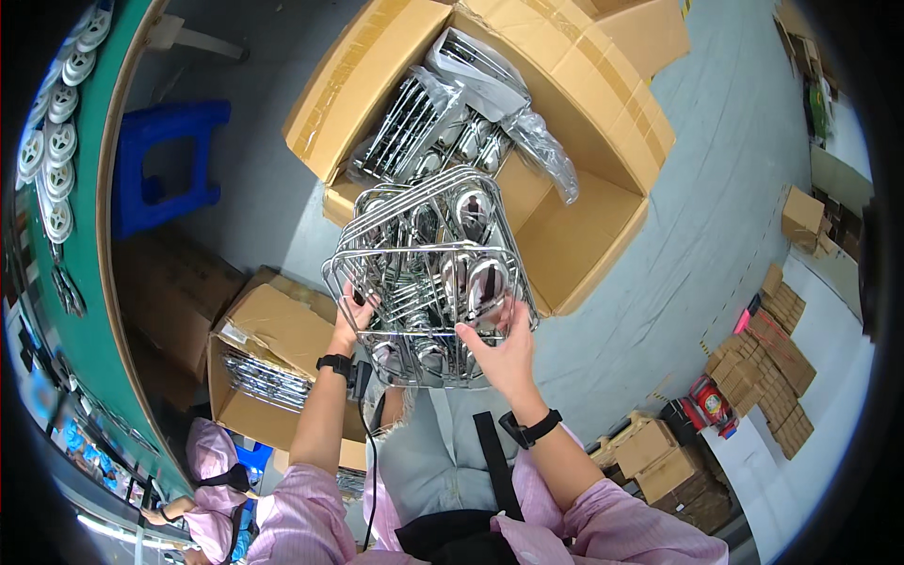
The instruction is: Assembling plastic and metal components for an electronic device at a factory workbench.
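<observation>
Between my hands is a stack of chrome wire racks [424, 251] with several shiny rounded metal parts set among the wires. My left hand [353, 313] is closed around its near left side. At the near right, my right hand [501, 350] grips the frame, thumb on top and fingers partly hidden behind the wires. The stack is held up just on the near side of a big open cardboard box [589, 221]. Inside that box lie more wire racks [414, 122], partly covered by clear plastic bags [480, 75].
A smaller open carton [273, 315] with metal wire parts stands at the left. Beyond it are a blue stool [165, 165] and a green-topped table [85, 273] bearing white wheel-like discs [61, 137]. Stacked cartons [659, 457] stand at the right. Another person's arm [174, 513] shows at lower left.
</observation>
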Motion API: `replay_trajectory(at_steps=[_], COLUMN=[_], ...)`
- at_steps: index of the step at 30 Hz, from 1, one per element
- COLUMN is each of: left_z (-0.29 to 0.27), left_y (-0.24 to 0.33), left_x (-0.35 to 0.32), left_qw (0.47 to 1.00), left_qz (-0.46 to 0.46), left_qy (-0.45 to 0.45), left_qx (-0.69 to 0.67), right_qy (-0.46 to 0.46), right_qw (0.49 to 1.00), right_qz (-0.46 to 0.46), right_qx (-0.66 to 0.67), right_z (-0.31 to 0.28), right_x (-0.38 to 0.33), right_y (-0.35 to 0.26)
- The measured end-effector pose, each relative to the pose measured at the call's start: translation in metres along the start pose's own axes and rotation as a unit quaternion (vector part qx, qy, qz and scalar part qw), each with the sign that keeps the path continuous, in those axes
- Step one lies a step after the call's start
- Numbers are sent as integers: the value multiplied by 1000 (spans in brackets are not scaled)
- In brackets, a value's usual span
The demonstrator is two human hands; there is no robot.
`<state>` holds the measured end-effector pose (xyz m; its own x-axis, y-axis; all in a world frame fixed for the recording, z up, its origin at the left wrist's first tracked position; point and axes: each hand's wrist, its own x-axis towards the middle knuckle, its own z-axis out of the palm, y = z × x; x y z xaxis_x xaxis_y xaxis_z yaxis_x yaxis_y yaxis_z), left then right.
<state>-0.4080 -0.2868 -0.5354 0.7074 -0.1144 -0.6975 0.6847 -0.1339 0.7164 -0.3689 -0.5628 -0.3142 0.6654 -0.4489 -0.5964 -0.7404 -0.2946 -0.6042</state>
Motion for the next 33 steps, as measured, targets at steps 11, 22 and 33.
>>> replay_trajectory(at_steps=[11,22,33], left_z=[-10,10,15], left_y=[5,46,51], left_x=[0,-4,-17], left_qw=[988,994,995], left_qz=[-83,-87,4], left_qy=[-20,-33,-17], left_qx=[-131,-55,-102], right_qy=[-244,-14,-249], right_qw=[954,951,960], right_qz=[2,-258,19], right_qx=[171,-167,129], right_z=[-38,-24,-43], right_x=[8,73,100], right_y=[-61,-21,35])
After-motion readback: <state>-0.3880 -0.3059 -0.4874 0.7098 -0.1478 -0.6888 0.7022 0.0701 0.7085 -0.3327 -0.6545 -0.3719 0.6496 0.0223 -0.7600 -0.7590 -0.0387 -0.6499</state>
